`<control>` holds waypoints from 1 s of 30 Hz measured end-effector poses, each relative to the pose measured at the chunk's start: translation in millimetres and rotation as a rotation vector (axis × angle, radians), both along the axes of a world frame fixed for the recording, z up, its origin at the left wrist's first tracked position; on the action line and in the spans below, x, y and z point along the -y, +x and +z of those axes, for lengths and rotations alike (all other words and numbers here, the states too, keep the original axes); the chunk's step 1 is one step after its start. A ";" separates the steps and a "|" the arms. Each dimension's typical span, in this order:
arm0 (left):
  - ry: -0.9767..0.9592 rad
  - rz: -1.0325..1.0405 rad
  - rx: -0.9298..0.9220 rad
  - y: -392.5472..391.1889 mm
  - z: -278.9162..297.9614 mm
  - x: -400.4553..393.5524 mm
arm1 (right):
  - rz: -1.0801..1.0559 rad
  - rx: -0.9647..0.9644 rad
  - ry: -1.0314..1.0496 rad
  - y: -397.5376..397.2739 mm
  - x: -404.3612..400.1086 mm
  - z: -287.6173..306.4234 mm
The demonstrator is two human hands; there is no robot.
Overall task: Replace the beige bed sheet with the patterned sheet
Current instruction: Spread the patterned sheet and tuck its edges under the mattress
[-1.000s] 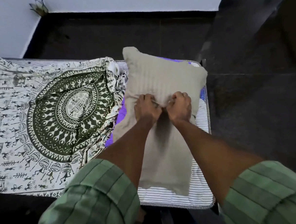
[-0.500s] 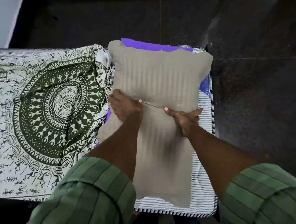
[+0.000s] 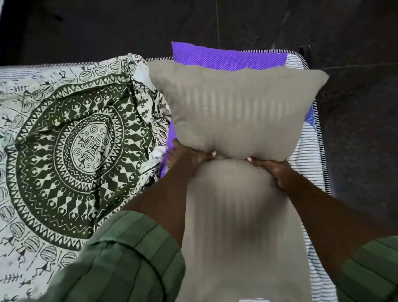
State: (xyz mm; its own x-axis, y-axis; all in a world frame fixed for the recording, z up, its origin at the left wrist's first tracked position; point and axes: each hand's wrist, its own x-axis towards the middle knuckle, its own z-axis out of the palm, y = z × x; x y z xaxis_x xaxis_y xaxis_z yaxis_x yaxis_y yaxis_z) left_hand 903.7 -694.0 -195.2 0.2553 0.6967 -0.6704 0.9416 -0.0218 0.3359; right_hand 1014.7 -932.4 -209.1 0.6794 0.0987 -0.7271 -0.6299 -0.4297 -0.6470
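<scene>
Two hands gripped one beige pillow point(image 3: 240, 115) from its near edge: left hand point(image 3: 189, 157) at about 8 o'clock of the stuffed part, fingers curled under, thumb on top; right hand point(image 3: 273, 169) at about 5 o'clock, fingers pressed into the loose beige cloth. Hung slack toward 6 o'clock, blurred: the empty part of the beige cover point(image 3: 241, 230). Spread over the mattress at 9 o'clock: patterned sheet point(image 3: 59, 156), dark green mandala with stick figures, bunched where it met the pillow. Peeked out at 12 o'clock behind the pillow: purple dotted cushion point(image 3: 229, 59). Lay bare at 3 o'clock: striped mattress point(image 3: 308, 148). Seen nowhere: readable writing, brand or label. Green striped sleeves point(image 3: 121, 262) at 6 o'clock.
</scene>
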 end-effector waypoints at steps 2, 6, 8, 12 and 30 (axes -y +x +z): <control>0.044 -0.027 0.024 -3.7 2.6 -4.7 | -0.050 0.038 -0.003 -6.6 -5.6 3.1; -0.036 -0.023 0.234 -19.4 12.9 -7.5 | -0.124 0.064 -0.012 -25.2 -0.6 19.2; -0.104 0.017 0.394 -25.6 22.2 -8.9 | -0.153 0.068 -0.010 -34.2 -0.2 49.9; -0.128 0.061 0.532 -32.9 69.3 -14.6 | -0.186 0.101 0.032 -50.4 -4.2 124.2; -0.029 0.049 0.643 -119.1 297.3 -196.0 | -0.195 0.136 0.295 -151.9 -163.2 325.4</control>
